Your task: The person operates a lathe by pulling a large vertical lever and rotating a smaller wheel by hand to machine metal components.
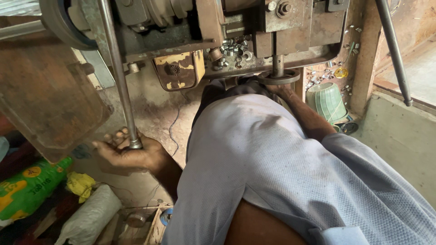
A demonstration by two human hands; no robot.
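My left hand (129, 154) is closed around the lower end of a long metal lever rod (117, 68) that runs up to a rusty press machine (290, 27). My right arm in a pale blue sleeve reaches forward to the machine. My right hand (282, 92) sits just under a round metal ring (279, 77) on the press shaft. Its fingers are mostly hidden, so I cannot make out whether it holds anything. A pile of small shiny metal rings (234, 49) lies on the machine bed to the left of the shaft.
A green plastic basket (328, 100) stands to the right of the press. A second steel rod (394, 54) slants down at the far right. A green sack (27, 186), a yellow cloth (80, 184) and a white sack (91, 218) lie at lower left. A rusty panel (45, 95) hangs at left.
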